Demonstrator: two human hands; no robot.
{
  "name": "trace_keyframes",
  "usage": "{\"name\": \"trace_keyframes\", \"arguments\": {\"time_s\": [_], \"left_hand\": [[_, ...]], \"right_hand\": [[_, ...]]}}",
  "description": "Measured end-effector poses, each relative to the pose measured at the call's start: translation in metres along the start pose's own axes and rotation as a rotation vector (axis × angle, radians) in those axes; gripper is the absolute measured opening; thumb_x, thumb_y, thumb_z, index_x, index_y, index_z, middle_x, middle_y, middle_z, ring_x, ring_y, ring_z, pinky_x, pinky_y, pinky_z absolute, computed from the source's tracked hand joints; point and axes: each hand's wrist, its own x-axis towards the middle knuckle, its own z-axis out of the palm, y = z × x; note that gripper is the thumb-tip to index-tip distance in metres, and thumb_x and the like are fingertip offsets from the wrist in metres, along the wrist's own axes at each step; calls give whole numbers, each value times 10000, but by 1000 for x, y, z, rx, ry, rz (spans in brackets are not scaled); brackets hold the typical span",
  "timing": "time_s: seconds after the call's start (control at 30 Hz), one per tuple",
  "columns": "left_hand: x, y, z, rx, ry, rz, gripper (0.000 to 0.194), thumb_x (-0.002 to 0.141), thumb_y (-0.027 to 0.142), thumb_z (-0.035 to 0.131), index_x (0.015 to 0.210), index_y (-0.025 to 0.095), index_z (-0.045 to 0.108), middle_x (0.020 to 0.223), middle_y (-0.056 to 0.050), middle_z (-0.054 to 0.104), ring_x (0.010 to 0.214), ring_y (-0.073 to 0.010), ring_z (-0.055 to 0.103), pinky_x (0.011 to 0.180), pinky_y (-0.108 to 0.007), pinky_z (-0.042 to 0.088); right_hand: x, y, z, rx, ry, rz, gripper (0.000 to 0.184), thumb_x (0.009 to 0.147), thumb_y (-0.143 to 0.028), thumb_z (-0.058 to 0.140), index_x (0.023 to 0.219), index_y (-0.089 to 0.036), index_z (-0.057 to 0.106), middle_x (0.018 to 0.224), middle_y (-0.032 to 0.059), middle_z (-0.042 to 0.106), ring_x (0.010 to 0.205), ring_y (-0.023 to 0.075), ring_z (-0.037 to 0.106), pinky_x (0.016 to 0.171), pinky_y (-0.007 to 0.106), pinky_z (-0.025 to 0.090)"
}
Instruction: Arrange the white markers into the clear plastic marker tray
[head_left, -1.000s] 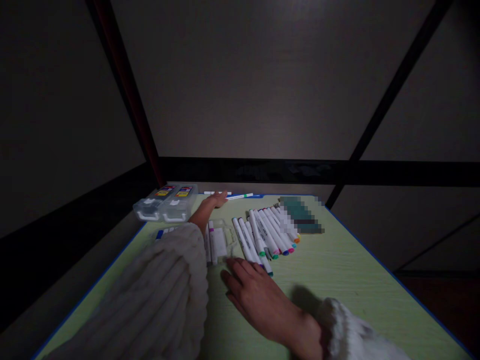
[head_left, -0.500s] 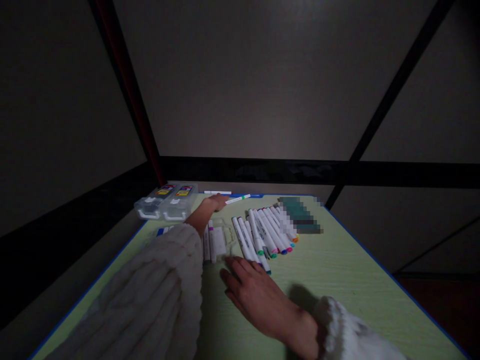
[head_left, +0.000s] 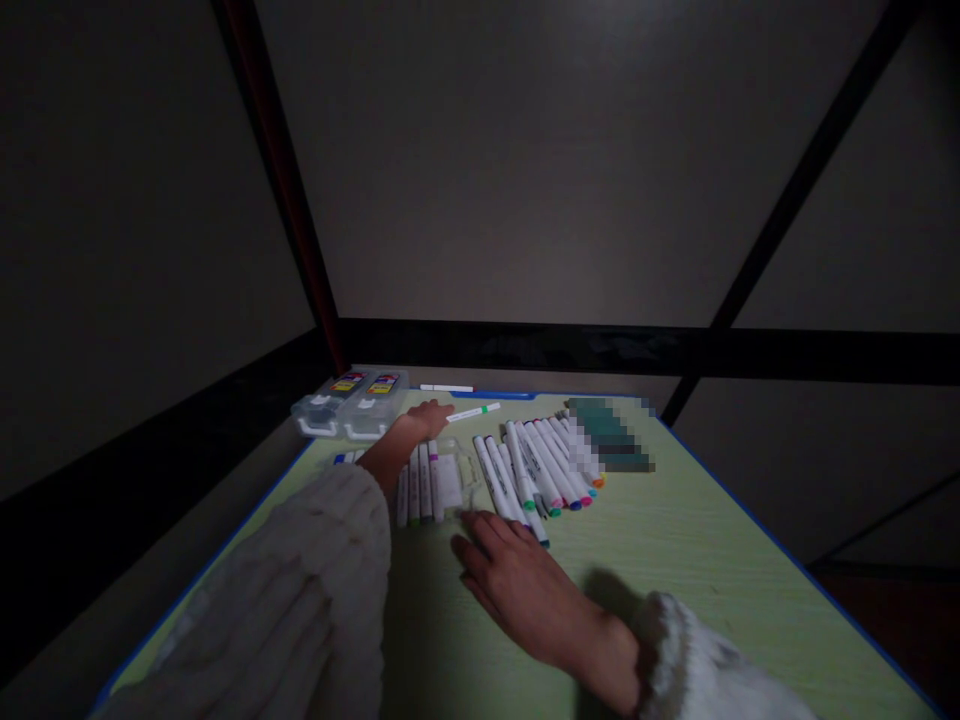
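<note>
My left hand (head_left: 429, 418) reaches across to the far part of the table, closed around one end of a white marker (head_left: 472, 412) with a green band. Under and beside that forearm, a clear plastic case (head_left: 469, 462) holds a row of markers (head_left: 425, 485), partly hidden by the sleeve. Near the case's close right corner lies my right hand (head_left: 510, 570), palm down, fingers spread a little, with nothing visible in it. Its fingertips are beside the near ends of a spread pile of white markers (head_left: 536, 465) with coloured caps.
Two clear cases with handles (head_left: 375, 405) lie at the far left of the green table (head_left: 675, 580). Another white marker (head_left: 448, 388) lies along the back edge. A blurred green object (head_left: 611, 435) is beyond the pile, and a wall (head_left: 525, 200) stands behind.
My left hand has drawn the green-banded marker slightly nearer, away from the back edge. My right hand has stayed nearly still. The view has shifted slightly.
</note>
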Motion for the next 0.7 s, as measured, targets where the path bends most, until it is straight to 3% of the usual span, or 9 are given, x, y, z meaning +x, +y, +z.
{"name": "trace_keyframes", "arguments": {"time_s": [0.37,0.7], "left_hand": [[-17,-10,3,0,104,56,219,824,245,399,1023,207,485,1084,-111,540,1000,-240,531,813,-361,425],[-32,-11,2,-148,281,136,163,834,214,360,959,177,458,1059,-87,545,962,-192,515,829,-283,387]], "right_hand": [[-1,0,0,13,14,7,254,817,-213,503,1060,-164,554,1203,110,497,1068,246,470,846,396,433],[-1,0,0,10,-23,9,268,829,-221,488,1088,-170,531,1222,106,480,1082,243,457,866,398,423]]}}
